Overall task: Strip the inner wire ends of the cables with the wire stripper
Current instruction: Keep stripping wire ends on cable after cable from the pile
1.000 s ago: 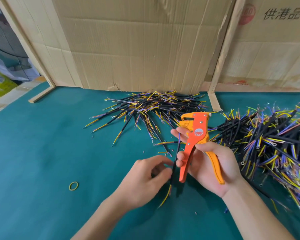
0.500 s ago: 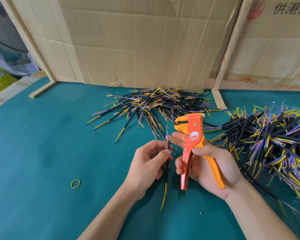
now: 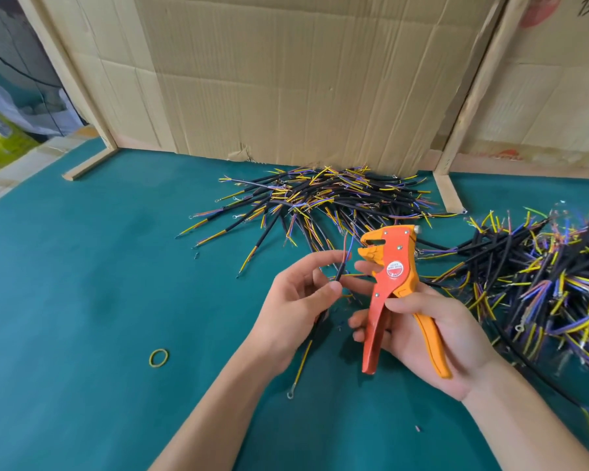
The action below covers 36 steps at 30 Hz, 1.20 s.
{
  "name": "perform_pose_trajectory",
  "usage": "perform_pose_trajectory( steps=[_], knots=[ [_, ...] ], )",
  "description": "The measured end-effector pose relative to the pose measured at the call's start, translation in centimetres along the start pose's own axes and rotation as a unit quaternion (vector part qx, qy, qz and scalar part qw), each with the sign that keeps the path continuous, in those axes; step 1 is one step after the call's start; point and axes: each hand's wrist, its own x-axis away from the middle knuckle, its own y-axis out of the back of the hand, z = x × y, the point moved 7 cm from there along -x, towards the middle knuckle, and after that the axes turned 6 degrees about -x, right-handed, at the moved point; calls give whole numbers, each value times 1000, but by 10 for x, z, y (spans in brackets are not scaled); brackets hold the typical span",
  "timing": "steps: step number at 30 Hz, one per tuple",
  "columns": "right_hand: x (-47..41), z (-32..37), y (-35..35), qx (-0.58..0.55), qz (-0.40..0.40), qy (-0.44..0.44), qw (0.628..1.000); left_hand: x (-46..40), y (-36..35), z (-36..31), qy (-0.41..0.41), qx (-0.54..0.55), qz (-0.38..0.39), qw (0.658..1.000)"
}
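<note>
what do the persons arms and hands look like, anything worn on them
Both forearms are bare right up to the bottom edge of the head view, with no sleeves showing. The left hand and right hand wear no gloves, and no rings, watch or wristband are visible. Fingernails look short and unpainted.

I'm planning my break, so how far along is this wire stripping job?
Hard to say what's finished: the pile by the cardboard may be done. In hand: the left hand pinches one cable beside the wire stripper in the right hand. The pile at right looks left.
</note>
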Motion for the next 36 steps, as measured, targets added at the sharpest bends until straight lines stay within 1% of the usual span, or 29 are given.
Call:
perform_pose_trajectory(
  steps=[3, 5, 10, 13, 20, 24, 31, 34, 36],
  knots=[
    [0, 1, 1, -23, -7, 12, 1000, -1, 0, 1, -11, -78, -8, 997],
    [0, 4, 0, -21, -7, 32, 999, -2, -1, 3, -14, -106, -12, 994],
    [-2, 9, 1, 6, -33, 76, 997, -2, -2, 5, -23, -147, -24, 989],
    [-2, 8, -1, 15, -33, 72, 997, -2, -2, 5, -26, -170, -36, 984],
    [-1, 6, -4, 24, -21, 66, 997, -3, 5, 5, -46, -210, -96, 972],
    [-1, 7, -6, 29, -4, 70, 997, -4, 8, 6, -45, -218, -118, 968],
    [-2, 5, -7, 47, -1, 60, 997, -3, 8, 7, -42, -243, -128, 961],
    [-2, 6, -7, 43, -5, 59, 997, -3, 11, 6, -40, -212, -145, 966],
    [-2, 4, -7, 41, -9, 53, 998, -2, 16, 8, -31, -157, -161, 974]
  ],
)
